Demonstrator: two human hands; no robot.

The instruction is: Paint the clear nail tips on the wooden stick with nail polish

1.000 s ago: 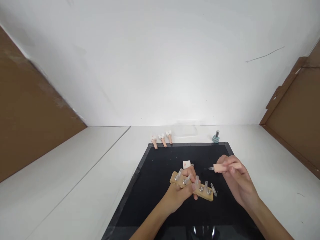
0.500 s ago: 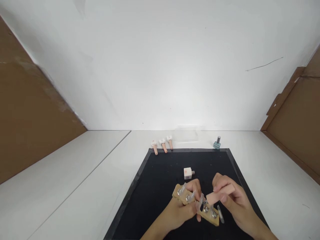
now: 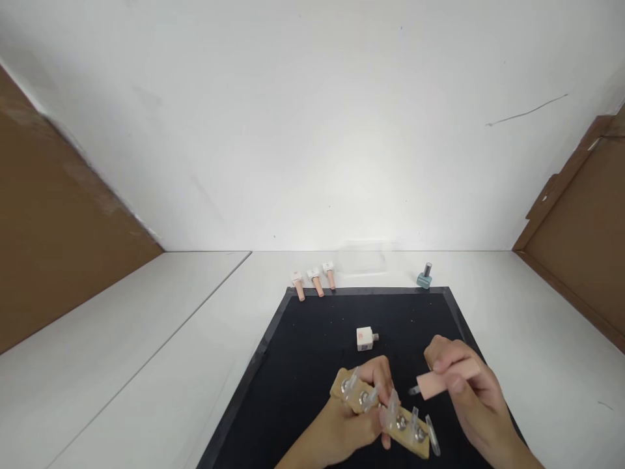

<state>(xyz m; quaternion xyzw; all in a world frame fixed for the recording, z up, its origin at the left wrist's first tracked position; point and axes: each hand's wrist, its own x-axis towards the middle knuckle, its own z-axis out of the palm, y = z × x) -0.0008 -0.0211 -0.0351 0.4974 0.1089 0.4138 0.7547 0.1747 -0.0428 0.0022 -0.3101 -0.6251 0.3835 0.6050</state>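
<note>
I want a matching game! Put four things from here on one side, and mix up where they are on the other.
Things:
1. Pink brush cap
2. Wooden strip with clear nail tips
3. White square bottle
4. Blue-green bottle with a silver cap

Places:
A. Lying on the black mat, without a cap
B. In the left hand
C. On the white table, at the mat's far right corner
D. In the right hand

Right pairs: 1-D, 2-B, 3-A, 4-C
</note>
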